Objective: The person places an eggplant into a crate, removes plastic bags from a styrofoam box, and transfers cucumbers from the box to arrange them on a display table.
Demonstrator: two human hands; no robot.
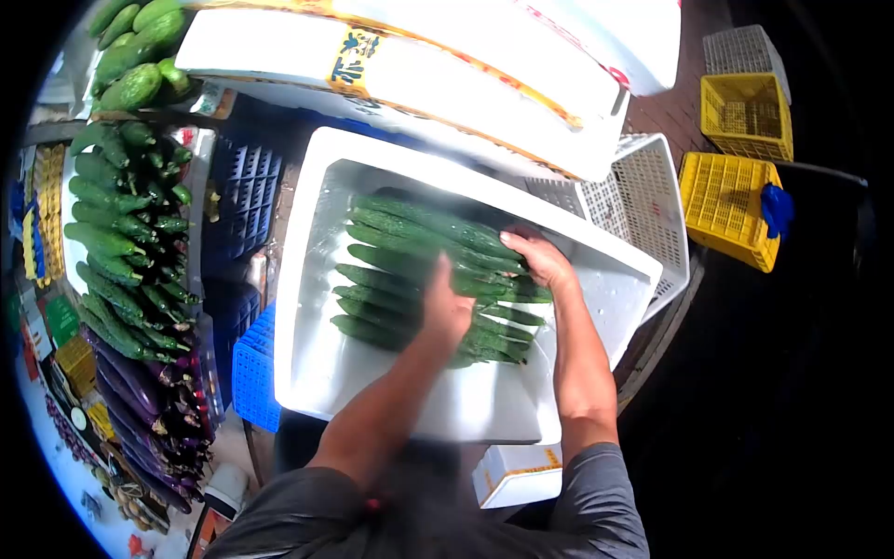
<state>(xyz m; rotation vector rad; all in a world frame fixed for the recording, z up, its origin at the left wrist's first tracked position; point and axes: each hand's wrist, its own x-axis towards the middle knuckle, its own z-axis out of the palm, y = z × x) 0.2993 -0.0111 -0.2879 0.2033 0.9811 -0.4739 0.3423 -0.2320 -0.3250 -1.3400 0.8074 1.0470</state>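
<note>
Long green cucumbers (382, 265) lie side by side in a white foam box (307, 270), in the middle of the head view. Over the middle of the row is my left hand (449, 303), blurred by motion, with its thumb pointing up; its other fingers cannot be made out. At the right end of the upper cucumbers, my right hand (543, 261) has its thumb on top and its fingers hidden underneath, gripping the ends.
White foam boxes (261, 47) stand beyond the open one. Cucumbers (107, 242) and eggplants (140, 410) lie on a stall at left. A white crate (643, 200) and yellow crates (731, 200) are at right. A blue crate (256, 373) stands left of the box.
</note>
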